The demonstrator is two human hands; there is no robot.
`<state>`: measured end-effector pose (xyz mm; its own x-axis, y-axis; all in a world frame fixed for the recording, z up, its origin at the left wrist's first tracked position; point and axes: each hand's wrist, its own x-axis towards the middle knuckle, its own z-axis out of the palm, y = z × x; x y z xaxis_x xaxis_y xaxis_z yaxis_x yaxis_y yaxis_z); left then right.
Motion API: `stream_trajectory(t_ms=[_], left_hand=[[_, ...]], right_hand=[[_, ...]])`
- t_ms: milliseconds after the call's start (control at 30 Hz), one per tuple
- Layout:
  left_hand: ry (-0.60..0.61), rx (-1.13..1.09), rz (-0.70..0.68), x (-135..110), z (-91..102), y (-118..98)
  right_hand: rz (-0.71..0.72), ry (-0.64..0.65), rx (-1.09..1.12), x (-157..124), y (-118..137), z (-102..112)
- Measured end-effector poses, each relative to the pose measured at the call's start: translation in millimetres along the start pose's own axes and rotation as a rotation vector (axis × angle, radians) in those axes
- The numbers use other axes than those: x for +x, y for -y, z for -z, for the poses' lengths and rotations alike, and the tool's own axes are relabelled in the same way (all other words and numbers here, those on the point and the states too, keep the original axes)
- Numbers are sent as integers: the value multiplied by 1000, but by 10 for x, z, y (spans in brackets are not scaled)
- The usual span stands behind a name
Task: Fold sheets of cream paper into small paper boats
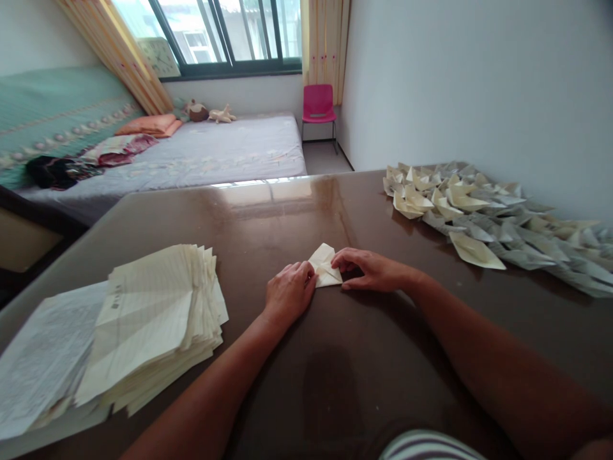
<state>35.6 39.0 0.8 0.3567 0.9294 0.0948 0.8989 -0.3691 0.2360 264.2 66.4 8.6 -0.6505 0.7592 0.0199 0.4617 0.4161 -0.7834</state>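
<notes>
A small piece of folded cream paper (327, 267) lies on the brown table in front of me, with creased flaps and a blunt far end. At its left edge, the curled fingers of my left hand (290, 289) grip it and hold it against the tabletop. My right hand (368, 268) is on the other side, its bent fingers on the paper's right edge. The right thumb sits lower, near the closest corner. Some of the left fingertips are hidden behind the hand.
To the left lies a thick stack of lined paper sheets (143, 306), beside printed sheets (48, 351). Many folded paper boats (460, 195) crowd the table's right side along the wall. Beyond the glossy table (268, 223) are a bed (230, 147) and a pink chair (318, 105).
</notes>
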Motion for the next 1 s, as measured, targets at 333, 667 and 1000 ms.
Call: stream_trajectory(t_ms=[333, 667, 1000], left_hand=[[-47, -131, -146, 20, 12, 172], [-106, -286, -215, 63, 26, 345], [-42, -253, -67, 89, -24, 227]], right_hand=[[-8, -133, -43, 43, 5, -104], [86, -176, -53, 49, -31, -79], [-77, -256, -253, 82, -56, -244]])
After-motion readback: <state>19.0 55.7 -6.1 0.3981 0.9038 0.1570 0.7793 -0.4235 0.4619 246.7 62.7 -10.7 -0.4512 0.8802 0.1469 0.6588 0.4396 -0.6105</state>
